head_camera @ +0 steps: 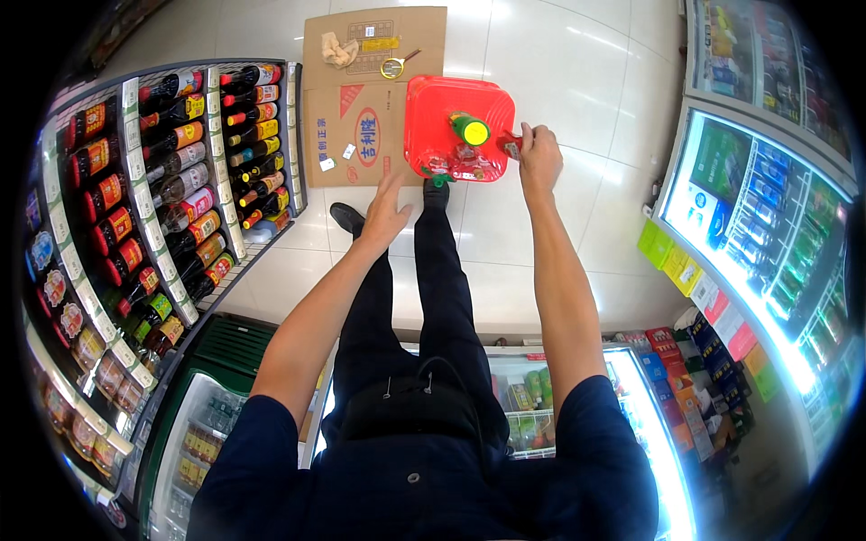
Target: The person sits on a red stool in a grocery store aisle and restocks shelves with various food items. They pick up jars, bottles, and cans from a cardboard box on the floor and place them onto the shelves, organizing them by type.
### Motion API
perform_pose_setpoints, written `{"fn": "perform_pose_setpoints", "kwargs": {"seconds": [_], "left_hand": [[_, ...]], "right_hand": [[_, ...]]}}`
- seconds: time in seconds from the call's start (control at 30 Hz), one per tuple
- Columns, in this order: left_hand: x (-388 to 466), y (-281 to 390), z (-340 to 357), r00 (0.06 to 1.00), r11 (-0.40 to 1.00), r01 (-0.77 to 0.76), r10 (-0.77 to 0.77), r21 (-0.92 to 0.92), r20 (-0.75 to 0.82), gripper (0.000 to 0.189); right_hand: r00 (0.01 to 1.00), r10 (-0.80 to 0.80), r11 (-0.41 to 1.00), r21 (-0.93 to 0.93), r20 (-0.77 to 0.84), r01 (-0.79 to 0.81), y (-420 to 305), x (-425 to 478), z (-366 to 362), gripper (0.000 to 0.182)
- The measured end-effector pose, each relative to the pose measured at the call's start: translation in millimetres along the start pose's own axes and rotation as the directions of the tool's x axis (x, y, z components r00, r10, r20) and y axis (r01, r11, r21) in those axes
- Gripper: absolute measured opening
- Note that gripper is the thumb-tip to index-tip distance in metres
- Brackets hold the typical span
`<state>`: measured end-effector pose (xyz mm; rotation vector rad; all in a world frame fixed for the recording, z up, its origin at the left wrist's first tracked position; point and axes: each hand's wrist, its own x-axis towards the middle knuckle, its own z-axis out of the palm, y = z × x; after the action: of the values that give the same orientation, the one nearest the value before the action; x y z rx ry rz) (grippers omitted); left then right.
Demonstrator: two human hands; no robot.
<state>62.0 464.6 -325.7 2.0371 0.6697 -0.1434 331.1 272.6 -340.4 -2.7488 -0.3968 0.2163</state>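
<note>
A red plastic basket [427, 101] lies before me, partly over flattened cardboard. In it stands a green container with a yellow lid [471, 128], beside several small red packets [467, 161] near its front edge. A green item [437, 177], too small to identify, sits at the front left corner. My right hand [539, 159] pinches a small red packet [509, 145] at the basket's right rim. My left hand [385, 215] hangs with fingers apart and holds nothing, below the cardboard's front edge and left of the basket.
On the printed cardboard [331, 101] lie crumpled tan material [338, 51], a yellow strip [380, 44], a round yellow-rimmed object with a handle [392, 68] and a small white label [327, 164]. A bottle shelf [213, 135] stands left, a lit drinks cooler [758, 203] right.
</note>
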Motion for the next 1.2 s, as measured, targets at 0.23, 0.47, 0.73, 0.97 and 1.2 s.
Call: {"fn": "perform_pose_setpoints", "kwargs": {"seconds": [0.23, 0.47, 0.73, 0.97, 1.2], "left_hand": [[-68.3, -31.5, -32.6, 0.943, 0.947, 0.322, -0.320, -0.004, 0.093, 0.061], [-106.3, -45.5, -69.8, 0.907, 0.907, 0.420, -0.419, -0.040, 0.029, 0.060], [-118.3, 1.6, -143.7, 0.962, 0.972, 0.151, -0.186, -0.178, -0.200, 0.055], [-196.2, 127.8, -313.8, 0.879, 0.950, -0.003, -0.146, -0.312, -0.454, 0.046], [-320.5, 253.6, -505.3, 0.670, 0.972, -0.205, 0.050, -0.119, -0.740, 0.041]], "right_hand": [[0.991, 0.099, 0.995, 0.024, 0.094, -0.102, -13.5, -5.9, 30.7, 0.041], [0.965, 0.152, 0.983, 0.068, 0.214, -0.170, -20.5, -12.7, 11.3, 0.046], [0.953, -0.281, 0.958, 0.024, -0.117, 0.285, 90.5, -31.2, 26.0, 0.046], [0.991, -0.116, 0.792, 0.609, 0.067, 0.051, -103.9, -28.5, -110.5, 0.031], [0.744, -0.667, 0.366, 0.886, 0.036, 0.285, -435.7, -48.3, -288.9, 0.022]]}}
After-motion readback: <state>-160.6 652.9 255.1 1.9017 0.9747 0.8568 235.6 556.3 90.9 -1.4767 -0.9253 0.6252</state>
